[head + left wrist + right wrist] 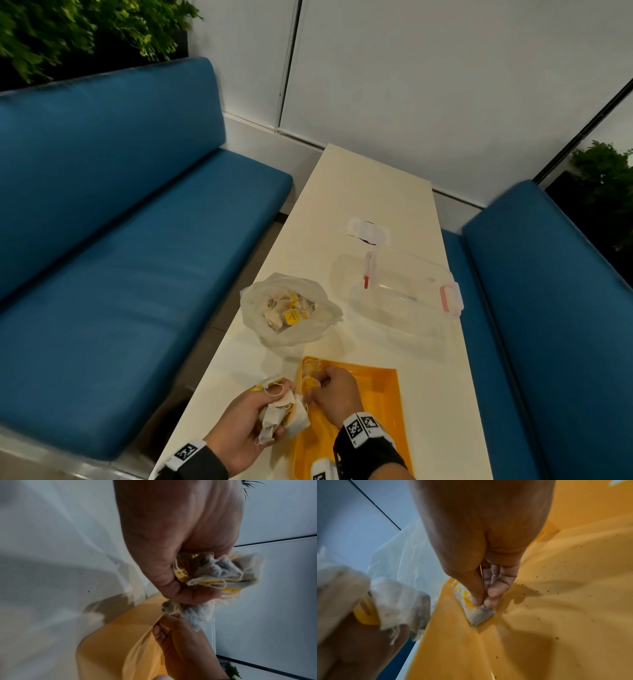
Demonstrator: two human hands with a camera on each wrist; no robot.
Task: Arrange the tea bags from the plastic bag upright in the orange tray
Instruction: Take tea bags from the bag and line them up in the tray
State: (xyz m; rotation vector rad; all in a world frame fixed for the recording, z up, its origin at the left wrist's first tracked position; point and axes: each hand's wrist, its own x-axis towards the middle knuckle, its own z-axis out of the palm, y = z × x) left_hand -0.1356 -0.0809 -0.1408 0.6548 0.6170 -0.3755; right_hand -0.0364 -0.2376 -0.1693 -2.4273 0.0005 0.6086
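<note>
Left hand (239, 423): fingers clenched round a bunch of tea bags (279, 413), over the bench (370, 192) beside the tray's left edge.
Right hand (334, 390): fingers pinch one tea bag (476, 613), standing it in the far-left corner of the orange tray (383, 404).
Plastic bag (291, 308): open, beyond the tray, tea bags inside.
Clear lidded box (407, 291): far right.
Open room: tray floor right of the hand is bare.

A long cream table (373, 192) stands between two blue benches (113, 246), white wall panels (445, 75) behind.
</note>
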